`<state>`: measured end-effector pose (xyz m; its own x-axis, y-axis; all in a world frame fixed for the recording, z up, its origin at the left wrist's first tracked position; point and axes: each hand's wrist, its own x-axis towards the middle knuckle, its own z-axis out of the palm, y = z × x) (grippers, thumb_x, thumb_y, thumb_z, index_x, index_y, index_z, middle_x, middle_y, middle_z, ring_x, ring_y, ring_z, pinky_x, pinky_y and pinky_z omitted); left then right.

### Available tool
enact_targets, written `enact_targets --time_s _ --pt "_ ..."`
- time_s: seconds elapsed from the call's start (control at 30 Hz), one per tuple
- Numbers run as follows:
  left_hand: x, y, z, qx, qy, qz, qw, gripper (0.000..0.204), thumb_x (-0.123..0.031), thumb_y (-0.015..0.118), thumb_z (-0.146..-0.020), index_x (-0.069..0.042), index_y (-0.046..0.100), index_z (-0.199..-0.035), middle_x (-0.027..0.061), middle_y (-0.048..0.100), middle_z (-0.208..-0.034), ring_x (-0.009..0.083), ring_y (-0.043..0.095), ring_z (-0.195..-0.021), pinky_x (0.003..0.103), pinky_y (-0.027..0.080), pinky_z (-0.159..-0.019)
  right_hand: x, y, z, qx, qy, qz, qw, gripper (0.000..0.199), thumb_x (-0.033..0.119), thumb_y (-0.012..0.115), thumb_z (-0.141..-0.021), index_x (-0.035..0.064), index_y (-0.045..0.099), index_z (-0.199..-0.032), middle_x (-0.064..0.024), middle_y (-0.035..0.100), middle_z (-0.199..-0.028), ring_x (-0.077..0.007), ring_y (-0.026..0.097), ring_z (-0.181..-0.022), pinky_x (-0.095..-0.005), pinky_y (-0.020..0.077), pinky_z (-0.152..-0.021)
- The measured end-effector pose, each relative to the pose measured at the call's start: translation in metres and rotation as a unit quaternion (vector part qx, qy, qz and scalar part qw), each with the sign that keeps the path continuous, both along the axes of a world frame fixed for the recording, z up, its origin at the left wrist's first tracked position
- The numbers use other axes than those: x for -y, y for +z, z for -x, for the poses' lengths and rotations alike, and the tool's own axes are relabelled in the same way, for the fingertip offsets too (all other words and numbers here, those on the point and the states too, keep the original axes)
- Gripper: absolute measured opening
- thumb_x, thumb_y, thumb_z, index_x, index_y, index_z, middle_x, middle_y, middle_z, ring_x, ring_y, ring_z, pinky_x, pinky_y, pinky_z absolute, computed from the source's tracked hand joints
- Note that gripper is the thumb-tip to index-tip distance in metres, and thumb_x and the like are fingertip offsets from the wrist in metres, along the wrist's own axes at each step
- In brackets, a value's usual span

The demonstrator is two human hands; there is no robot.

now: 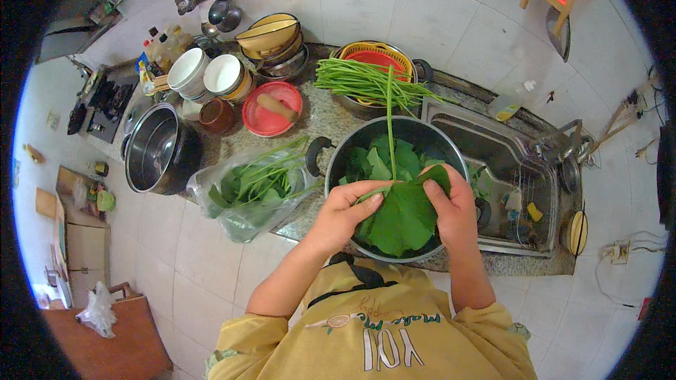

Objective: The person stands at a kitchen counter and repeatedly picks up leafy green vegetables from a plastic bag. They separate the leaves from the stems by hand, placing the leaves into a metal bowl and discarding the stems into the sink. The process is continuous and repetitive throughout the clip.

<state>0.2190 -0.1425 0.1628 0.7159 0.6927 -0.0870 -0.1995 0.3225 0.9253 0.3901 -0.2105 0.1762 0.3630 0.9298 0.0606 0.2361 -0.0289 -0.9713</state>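
Observation:
Over a dark pot (342,142) with a pale rim, both my hands hold one broad green leaf (405,224), its long stem (391,116) pointing up and away from me. My left hand (350,212) pinches the leaf close to where the stem joins it, thumb on top. The leaf's right edge is gripped by my right hand (456,210), with the thumb pressed on the surface. More torn or loose leaves (373,158) lie inside the pot beneath. A clear plastic bag (246,222) of leafy stems sits left of the pot.
Long bare green stems (362,83) rest across a yellow-and-red colander behind the pot. A steel sink (521,229) with a yellow sponge is at right. Leftward stand a large black pot (156,151), white bowls (189,69) and a red lid (290,107). A counter edge runs before me.

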Motion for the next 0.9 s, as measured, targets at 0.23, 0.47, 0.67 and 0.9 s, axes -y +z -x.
enact_targets --time_s 0.23,0.47,0.67,0.9 --pt "0.003 -0.005 -0.004 0.059 0.005 0.128 0.99 0.031 -0.026 0.049 -0.086 0.001 0.053 -0.102 0.0084 0.059 -0.095 0.0152 0.057 -0.085 0.029 0.045 -0.077 0.006 0.005 -0.004 -0.152 0.013 -0.005 0.988 0.027 0.014 0.055 -0.082 -0.0019 0.052 -0.102 -0.0049 0.059 -0.091 -0.0122 0.052 -0.082 -0.0253 0.0412 -0.076" --pt "0.006 0.003 -0.007 0.08 0.022 0.221 0.972 0.043 -0.038 0.042 -0.088 0.002 0.052 -0.101 0.0117 0.059 -0.097 0.0198 0.058 -0.084 0.032 0.047 -0.075 0.011 0.013 -0.003 -0.169 0.01 -0.002 0.986 0.027 0.014 0.057 -0.081 -0.0014 0.053 -0.102 -0.0052 0.059 -0.09 -0.0117 0.053 -0.08 -0.025 0.0415 -0.075" --pt "0.009 0.012 -0.011 0.078 0.042 0.284 0.955 0.046 -0.039 0.042 -0.087 0.003 0.052 -0.102 0.0131 0.058 -0.098 0.0232 0.058 -0.089 0.035 0.047 -0.079 0.015 0.015 -0.003 -0.147 -0.013 0.0 0.989 0.025 0.015 0.057 -0.081 -0.0009 0.054 -0.1 -0.0049 0.06 -0.087 -0.0112 0.053 -0.078 -0.024 0.0418 -0.073" --pt "0.004 0.0 -0.01 0.073 -0.013 0.3 0.951 0.075 -0.062 0.03 -0.08 0.004 0.047 -0.112 0.0147 0.057 -0.102 0.0252 0.056 -0.095 0.038 0.044 -0.084 0.018 0.023 -0.002 -0.036 -0.024 -0.008 0.999 0.022 0.016 0.057 -0.082 -0.0004 0.056 -0.097 -0.0058 0.06 -0.086 -0.0116 0.054 -0.077 -0.0246 0.0427 -0.071"
